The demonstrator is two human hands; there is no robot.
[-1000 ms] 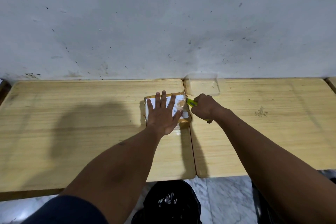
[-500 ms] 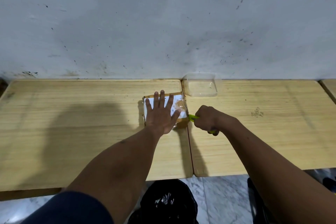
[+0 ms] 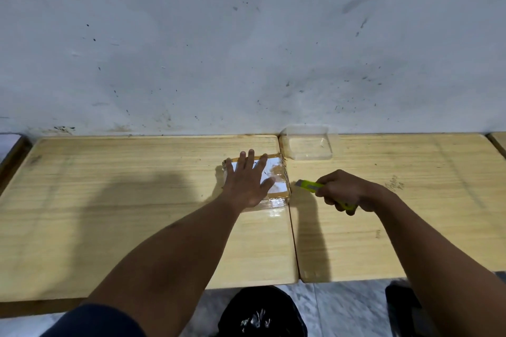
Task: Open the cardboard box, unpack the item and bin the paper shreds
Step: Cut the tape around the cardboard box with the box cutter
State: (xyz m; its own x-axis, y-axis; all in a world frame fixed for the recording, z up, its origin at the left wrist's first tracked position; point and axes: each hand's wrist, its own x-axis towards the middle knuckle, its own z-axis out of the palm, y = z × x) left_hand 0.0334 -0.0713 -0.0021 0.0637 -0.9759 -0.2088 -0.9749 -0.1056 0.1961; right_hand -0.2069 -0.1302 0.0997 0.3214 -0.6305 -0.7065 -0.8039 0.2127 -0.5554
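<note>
A small flat cardboard box (image 3: 276, 172), wrapped in clear tape with a white label on top, lies on the left wooden table near the seam between the two tables. My left hand (image 3: 246, 180) presses flat on its lid, fingers spread. My right hand (image 3: 343, 190) grips a yellow-green utility knife (image 3: 309, 186), whose tip points left and sits just right of the box's right edge, a little apart from it. The box flaps are closed.
Two light wooden tables (image 3: 109, 213) stand side by side against a stained white wall. A clear plastic container (image 3: 309, 145) sits behind the box by the wall. On the floor under the table edge is a bin with a black bag (image 3: 260, 314) holding some shreds.
My right hand drew the knife toward me along the box's right side, then away to the right, clear of the box. My left hand stayed on the lid.
</note>
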